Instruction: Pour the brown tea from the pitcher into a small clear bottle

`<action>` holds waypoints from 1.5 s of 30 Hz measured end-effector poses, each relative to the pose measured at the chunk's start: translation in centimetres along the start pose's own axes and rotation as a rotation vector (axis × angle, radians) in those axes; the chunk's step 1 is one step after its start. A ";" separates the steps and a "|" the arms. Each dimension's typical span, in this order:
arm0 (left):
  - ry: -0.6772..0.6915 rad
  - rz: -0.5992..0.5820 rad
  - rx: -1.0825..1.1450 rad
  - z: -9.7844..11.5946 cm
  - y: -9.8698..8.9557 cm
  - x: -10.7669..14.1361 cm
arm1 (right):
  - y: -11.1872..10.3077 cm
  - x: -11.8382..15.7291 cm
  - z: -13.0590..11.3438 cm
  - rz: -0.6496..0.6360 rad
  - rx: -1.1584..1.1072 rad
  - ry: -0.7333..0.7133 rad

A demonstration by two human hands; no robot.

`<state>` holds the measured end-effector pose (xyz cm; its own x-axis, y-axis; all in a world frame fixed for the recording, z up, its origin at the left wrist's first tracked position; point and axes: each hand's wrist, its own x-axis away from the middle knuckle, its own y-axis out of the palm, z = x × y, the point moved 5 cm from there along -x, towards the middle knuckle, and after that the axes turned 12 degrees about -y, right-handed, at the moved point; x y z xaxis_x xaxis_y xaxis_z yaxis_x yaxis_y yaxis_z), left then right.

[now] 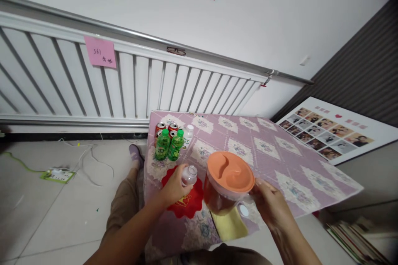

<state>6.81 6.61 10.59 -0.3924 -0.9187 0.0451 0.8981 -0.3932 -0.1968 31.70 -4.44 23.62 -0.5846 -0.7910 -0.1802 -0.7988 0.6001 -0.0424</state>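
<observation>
My left hand (175,186) is wrapped round a small clear bottle (189,174) with an uncapped mouth, above a red scalloped mat (183,207). My right hand (268,198) grips the right side of a see-through pitcher (220,198) with an orange lid (230,170); brownish-red liquid shows inside. The pitcher is tilted slightly, and its lid and the bottle are apart. A yellow cloth (230,227) lies below the pitcher, with a white round cap (243,210) beside it.
Two green bottles (161,147), several red cans (161,126) and a white-capped bottle (188,132) stand at the table's back left. The flowered tablecloth (242,132) reaches the radiator (183,87). A photo board (329,128) leans at right; a power strip (58,174) lies on the floor.
</observation>
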 end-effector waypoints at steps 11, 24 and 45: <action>0.000 0.104 0.020 0.5 -0.8 0.2 | 0.7 -0.8 0.7 -0.117 0.068 -0.023; -0.009 0.106 -0.021 0.8 -1.8 0.7 | 0.9 -1.2 1.0 -0.151 0.167 -0.007; -0.014 0.078 -0.012 0.6 -2.0 0.7 | 3.3 -0.8 -0.7 -0.198 0.391 -0.047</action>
<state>4.84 6.72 11.59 -0.3181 -0.9471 0.0432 0.9234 -0.3198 -0.2123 29.44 -1.89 24.31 -0.4113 -0.8945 -0.1751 -0.7761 0.4444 -0.4473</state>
